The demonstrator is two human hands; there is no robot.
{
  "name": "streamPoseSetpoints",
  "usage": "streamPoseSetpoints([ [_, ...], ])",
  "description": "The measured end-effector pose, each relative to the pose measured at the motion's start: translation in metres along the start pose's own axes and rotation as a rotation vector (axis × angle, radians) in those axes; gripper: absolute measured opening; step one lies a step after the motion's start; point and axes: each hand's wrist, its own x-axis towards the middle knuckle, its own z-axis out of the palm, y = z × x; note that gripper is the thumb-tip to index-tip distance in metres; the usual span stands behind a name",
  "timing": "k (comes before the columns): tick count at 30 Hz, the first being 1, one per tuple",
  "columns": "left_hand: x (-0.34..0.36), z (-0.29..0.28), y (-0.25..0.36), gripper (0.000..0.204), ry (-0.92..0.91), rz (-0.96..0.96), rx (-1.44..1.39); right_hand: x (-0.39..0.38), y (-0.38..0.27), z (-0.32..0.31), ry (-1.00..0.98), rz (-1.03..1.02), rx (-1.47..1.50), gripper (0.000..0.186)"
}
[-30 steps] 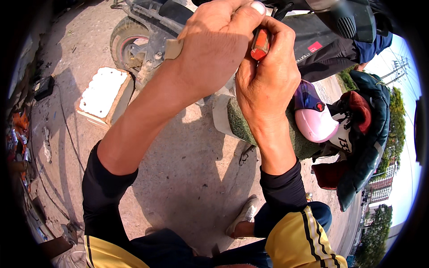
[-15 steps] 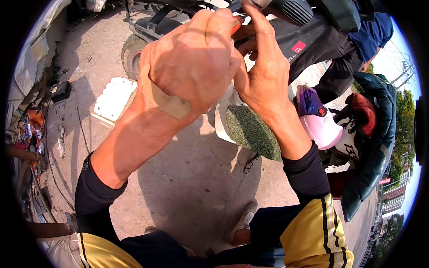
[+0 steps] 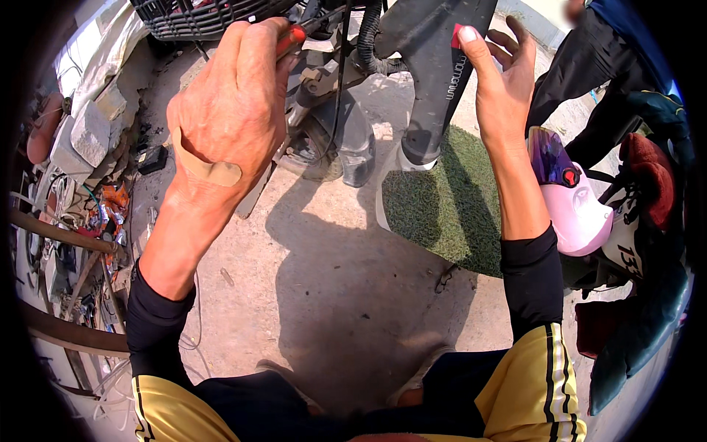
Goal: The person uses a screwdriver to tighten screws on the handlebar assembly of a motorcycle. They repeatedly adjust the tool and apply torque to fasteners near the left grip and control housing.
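My left hand (image 3: pixel 228 103), with a tan adhesive bandage (image 3: pixel 213 174) near its wrist, is raised at the upper left. Its fingers are closed round a red-handled tool (image 3: pixel 292 38), mostly hidden in the grip, so its exact kind does not show. Just beyond it stands the front of an electric scooter (image 3: pixel 434 88), with a black basket (image 3: pixel 195 18) and a front wheel (image 3: pixel 313 151). On the right, my right hand (image 3: pixel 504 88) is held up with the thumb and fingers apart and nothing in it. It is beside the scooter's dark front panel.
Green turf matting (image 3: pixel 449 214) covers the scooter's footboard. A pink helmet (image 3: pixel 578 214) with a purple visor sits right of my forearm. A person in dark trousers (image 3: pixel 589 66) is at the upper right. Rubble and broken blocks (image 3: pixel 92 132) lie along the left.
My hands were together at the top centre; now they are apart, the left further left with the tool, the right further right and open. The view has shifted, showing more of the scooter's front.
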Motion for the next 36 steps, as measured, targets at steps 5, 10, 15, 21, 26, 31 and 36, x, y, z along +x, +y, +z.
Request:
streamPoseSetpoints([
  [5,0.008,-0.007,0.005,0.019,-0.078,-0.105,-0.021,-0.001,0.002,0.011,-0.339,0.337,0.168,0.084],
  [10,-0.006,0.003,-0.008,0.019,-0.203,-0.241,0.066,-0.012,0.006,0.014,-0.271,0.204,0.275,0.056],
  [15,0.001,0.000,0.016,0.029,-0.102,-0.189,-0.075,-0.012,0.012,0.011,-0.292,0.203,0.187,0.059],
  [21,0.010,0.005,0.019,0.023,0.033,-0.043,-0.078,-0.011,0.003,0.004,-0.323,0.232,0.142,0.063],
  [26,0.019,0.011,0.007,0.022,0.116,-0.099,-0.158,-0.011,-0.004,0.003,-0.320,0.257,0.093,0.065],
  [31,0.014,0.002,0.012,0.024,-0.015,-0.231,-0.078,-0.010,-0.003,0.003,-0.349,0.247,0.091,0.067],
  [36,0.002,-0.002,0.014,0.025,-0.009,-0.123,-0.095,-0.011,0.000,0.003,-0.340,0.227,0.085,0.069],
])
